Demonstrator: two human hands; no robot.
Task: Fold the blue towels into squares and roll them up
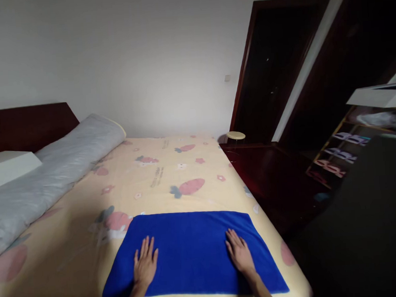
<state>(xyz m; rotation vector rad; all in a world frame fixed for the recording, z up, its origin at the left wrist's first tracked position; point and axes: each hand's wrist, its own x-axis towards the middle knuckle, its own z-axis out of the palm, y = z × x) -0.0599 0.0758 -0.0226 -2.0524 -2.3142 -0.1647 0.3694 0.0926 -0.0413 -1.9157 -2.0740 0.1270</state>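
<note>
A blue cloth [191, 253] lies spread out, nearly flat, at the near edge of the bed. Light creases run near its far right corner. My left hand [146, 263] rests palm down on the cloth's left part, fingers stretched out. On the right part my right hand [239, 252] also lies flat, with its fingers extended. Neither hand grips anything. Beneath the cloth is a pale yellow bed sheet [153, 194] printed with carrots and flowers.
A rolled grey quilt [72, 148] lies along the bed's left side, with a white box-like object [9, 166] by it. Beyond the right edge are dark floor, a round stool [235, 135] and a shoe rack [340, 143]. A dark door [274, 70] stands behind.
</note>
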